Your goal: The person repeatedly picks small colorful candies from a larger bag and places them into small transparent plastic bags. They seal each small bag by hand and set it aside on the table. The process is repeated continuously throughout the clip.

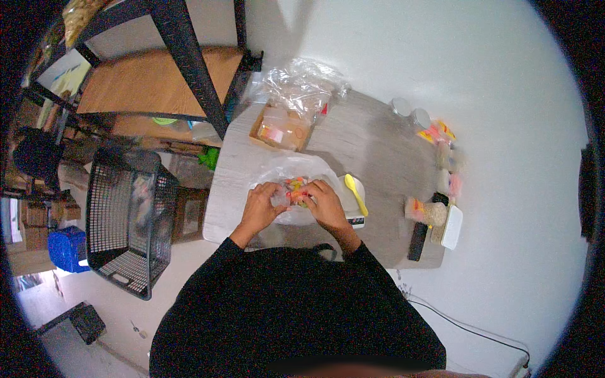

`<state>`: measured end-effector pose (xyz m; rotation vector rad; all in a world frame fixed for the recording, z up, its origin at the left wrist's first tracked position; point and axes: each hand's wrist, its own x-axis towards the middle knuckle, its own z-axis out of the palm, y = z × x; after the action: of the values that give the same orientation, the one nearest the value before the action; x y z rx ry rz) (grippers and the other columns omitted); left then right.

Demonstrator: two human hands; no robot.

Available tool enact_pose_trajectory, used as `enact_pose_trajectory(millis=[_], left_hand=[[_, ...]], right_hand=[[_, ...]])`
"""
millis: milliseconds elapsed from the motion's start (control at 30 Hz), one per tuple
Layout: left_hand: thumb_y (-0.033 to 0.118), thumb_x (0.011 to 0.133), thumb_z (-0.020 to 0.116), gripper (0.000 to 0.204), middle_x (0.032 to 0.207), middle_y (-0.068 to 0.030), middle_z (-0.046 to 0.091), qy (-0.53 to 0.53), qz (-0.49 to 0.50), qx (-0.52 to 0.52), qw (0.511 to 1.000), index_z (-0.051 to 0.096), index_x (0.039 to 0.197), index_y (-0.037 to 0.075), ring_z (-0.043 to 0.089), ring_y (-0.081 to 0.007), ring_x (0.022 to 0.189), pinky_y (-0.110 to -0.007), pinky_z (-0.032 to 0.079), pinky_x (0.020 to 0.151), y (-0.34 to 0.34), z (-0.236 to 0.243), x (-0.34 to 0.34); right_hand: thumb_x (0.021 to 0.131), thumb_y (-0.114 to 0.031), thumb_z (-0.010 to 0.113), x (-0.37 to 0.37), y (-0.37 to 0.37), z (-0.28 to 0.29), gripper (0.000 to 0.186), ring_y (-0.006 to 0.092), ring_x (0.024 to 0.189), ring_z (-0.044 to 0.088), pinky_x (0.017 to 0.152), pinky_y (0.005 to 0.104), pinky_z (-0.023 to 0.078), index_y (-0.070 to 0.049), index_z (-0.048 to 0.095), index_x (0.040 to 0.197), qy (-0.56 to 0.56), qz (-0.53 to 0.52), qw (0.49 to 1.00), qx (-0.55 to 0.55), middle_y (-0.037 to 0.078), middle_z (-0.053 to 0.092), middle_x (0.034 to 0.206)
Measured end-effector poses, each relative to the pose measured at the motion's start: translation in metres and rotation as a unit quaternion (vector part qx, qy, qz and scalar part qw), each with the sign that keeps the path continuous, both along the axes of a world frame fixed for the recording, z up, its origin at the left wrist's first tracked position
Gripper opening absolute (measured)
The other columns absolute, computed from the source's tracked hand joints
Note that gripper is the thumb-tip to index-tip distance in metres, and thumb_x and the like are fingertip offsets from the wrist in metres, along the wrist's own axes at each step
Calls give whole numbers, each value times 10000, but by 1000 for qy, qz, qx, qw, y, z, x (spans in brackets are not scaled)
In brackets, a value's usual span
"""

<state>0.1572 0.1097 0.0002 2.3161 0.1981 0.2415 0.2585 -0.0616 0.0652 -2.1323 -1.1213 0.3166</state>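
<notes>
In the middle of the near part of the table, my two hands work close together over a large clear plastic bag with small colourful pieces in it. My left hand is closed, thumb and fingers pinching a small clear plastic bag. Facing it, my right hand has its fingers curled together beside red and orange pieces; what they grip is too small to make out. Right of that hand, a yellow spoon lies across a white kitchen scale, partly covered by the bag and my wrist.
Behind the hands stands a cardboard box with clear packaging. Jars with silver lids, small packets and a white container line the right side against the wall. A black crate and a shelf stand left.
</notes>
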Motion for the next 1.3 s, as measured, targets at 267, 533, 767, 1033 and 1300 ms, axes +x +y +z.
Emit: enact_pose_trajectory(millis=[267, 533, 767, 1033, 1300], left_hand=[[262, 648, 828, 506, 977, -129, 619, 40, -76, -125, 988, 580, 1027, 37, 597, -294, 893, -391, 461, 772, -14, 10, -5], [262, 883, 656, 281, 952, -34, 671, 193, -132, -407, 883, 665, 1042, 30, 594, -109, 884, -280, 470, 831, -11, 0, -13], [259, 914, 610, 258, 915, -14, 685, 219, -170, -439, 855, 692, 1006, 33, 596, -100, 866, -260, 456, 841, -16, -1, -23], [232, 889, 641, 251, 933, -41, 690, 249, -88, -523, 810, 692, 1008, 17, 616, -121, 855, -265, 478, 806, -23, 0, -24], [225, 877, 650, 264, 927, -47, 693, 252, -108, -490, 828, 695, 1026, 13, 615, -122, 838, -251, 476, 791, -36, 8, -22]], right_hand=[[813, -91, 640, -27, -4, -2, 140, 295, 906, 609, 792, 376, 490, -49, 614, 944, 72, -67, 995, 27, 130, 606, 948], [800, -94, 670, -30, -30, -22, 145, 217, 890, 610, 773, 330, 495, -41, 625, 927, 146, -47, 988, 15, 88, 589, 954], [775, -169, 732, -41, -40, -37, 183, 207, 987, 570, 810, 330, 490, -71, 657, 909, 163, -60, 985, 17, 58, 554, 1026], [772, -177, 734, -39, -44, -38, 182, 207, 1009, 563, 813, 320, 479, -65, 647, 885, 190, -56, 980, 23, 60, 561, 1059], [748, -205, 763, -30, -50, -43, 195, 209, 1055, 547, 831, 326, 473, -76, 657, 848, 173, -49, 984, -4, 57, 560, 1094]])
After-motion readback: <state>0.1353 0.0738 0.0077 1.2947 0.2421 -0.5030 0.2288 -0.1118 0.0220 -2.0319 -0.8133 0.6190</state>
